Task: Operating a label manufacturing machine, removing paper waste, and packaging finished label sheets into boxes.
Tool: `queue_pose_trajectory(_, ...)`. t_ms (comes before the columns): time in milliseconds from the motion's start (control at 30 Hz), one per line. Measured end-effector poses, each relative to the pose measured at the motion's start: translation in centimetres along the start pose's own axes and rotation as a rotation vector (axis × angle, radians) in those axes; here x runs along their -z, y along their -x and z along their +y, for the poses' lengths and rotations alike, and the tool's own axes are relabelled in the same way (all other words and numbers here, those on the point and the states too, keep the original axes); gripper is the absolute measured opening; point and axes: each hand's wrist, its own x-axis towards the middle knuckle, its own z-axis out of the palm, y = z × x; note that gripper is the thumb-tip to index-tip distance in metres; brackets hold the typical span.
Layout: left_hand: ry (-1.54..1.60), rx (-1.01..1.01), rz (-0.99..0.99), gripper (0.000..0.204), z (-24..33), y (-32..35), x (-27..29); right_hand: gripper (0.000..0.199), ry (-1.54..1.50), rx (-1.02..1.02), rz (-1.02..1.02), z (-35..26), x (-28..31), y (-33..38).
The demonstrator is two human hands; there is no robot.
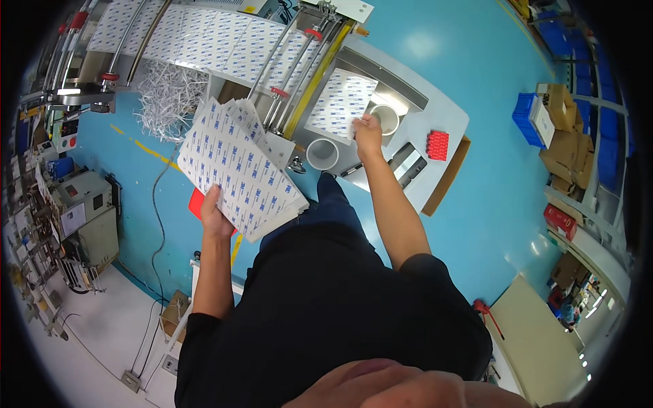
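A thick, fanned stack of white sheets with blue print [238, 170] rests in my left hand [215, 219], whose thumb lies over the lower left edge. Its far corners spread unevenly. To the right, my right hand [368, 138] closes its fingers on the near right corner of another printed sheet [342, 102]. That sheet lies in a metal tray [389, 76] at the machine's outlet. Just beyond my right fingers is a round white ring-like piece [386, 121]; the fingertips are partly hidden.
A machine with steel rollers [289, 75] carries a wide printed web [218, 37]. Shredded white strips [170, 98] hang below it. The grey table [445, 112] holds a round white container [322, 155], a pen [352, 169], a red block [437, 145] and a dark flat piece [408, 165].
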Motion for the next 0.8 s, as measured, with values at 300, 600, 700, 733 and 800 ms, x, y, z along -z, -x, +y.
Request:
queue_pose_trajectory(300, 0.007, 0.032, 0.014, 0.066, -0.6, 0.6, -2.2, 0.035, 0.399, -0.047, -0.036, 4.8, 0.0, -1.4)
queue_pose_trajectory(600, -0.327, 0.147, -0.162, 0.076, -3.8, -0.8, -7.7, 0.093, -0.139, 0.022, -0.654, -8.4, 1.5, 18.9)
queue_pose_trajectory(700, -0.625, 0.109, -0.35, 0.081, -7.2, -1.0, -9.5, 0.091, -0.288, -0.056, -0.415, -6.6, 3.9, 20.5)
queue_pose_trajectory(733, -0.632, 0.135, -0.386, 0.081, -8.4, -1.2, -9.9, 0.091, -0.298, -0.049, -0.373, -5.5, 4.8, 21.2)
queue_pose_trajectory(800, -0.712, 0.321, -0.524, 0.079, -11.2, -1.4, -11.3, 0.085, -0.352, 0.067, -0.162, -2.1, 6.9, 22.6)
